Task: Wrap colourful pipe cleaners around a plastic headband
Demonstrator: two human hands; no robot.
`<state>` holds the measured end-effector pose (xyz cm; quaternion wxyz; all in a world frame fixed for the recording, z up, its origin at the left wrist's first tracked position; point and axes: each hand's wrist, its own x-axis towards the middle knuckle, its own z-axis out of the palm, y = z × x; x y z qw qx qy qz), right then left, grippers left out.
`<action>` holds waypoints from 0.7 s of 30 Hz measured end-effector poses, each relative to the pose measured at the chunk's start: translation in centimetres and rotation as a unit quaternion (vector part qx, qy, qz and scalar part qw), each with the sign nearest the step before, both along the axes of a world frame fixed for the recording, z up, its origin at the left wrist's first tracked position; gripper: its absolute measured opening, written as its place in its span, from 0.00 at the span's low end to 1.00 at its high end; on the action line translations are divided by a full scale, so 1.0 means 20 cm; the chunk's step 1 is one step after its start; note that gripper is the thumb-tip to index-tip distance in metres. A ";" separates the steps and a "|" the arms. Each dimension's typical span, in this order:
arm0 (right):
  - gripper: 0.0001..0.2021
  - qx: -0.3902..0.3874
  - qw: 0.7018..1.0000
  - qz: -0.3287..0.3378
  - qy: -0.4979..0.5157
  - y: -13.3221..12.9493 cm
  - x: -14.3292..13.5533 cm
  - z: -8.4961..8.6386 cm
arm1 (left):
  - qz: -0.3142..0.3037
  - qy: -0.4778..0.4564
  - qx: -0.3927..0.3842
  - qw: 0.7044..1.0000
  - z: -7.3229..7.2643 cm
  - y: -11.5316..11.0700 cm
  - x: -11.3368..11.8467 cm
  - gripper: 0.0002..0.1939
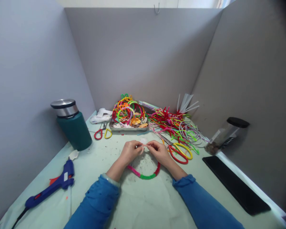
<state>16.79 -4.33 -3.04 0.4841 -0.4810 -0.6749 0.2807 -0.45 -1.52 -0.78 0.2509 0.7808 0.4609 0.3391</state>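
Note:
My left hand (131,151) and my right hand (160,153) meet over the middle of the table, fingertips pinched close together. Between them runs a thin pale pink pipe cleaner (144,145), partly hidden by the fingers. Below the hands, a fuzzy ring (147,177) in pink, green and red curves across the tabletop; my wrists and hands cover its upper part. A small white piece (143,140) shows just behind the fingertips. To the right of my right hand lie large scissors (181,153) with red and yellow handles.
Behind the hands stands a metal tray (128,129) of colourful fuzzy rings, beside a tangled pile of pipe cleaners (166,119). On the left are smaller scissors (103,133), a green bottle (75,128) and a blue glue gun (54,187). A clear jar (221,138) and black slab (235,184) lie right.

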 end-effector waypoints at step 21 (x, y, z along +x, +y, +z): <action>0.11 0.000 1.000 0.007 -0.011 -0.01 0.00 0.00 | -0.029 -0.138 -0.259 0.956 0.04 -0.01 0.00 0.21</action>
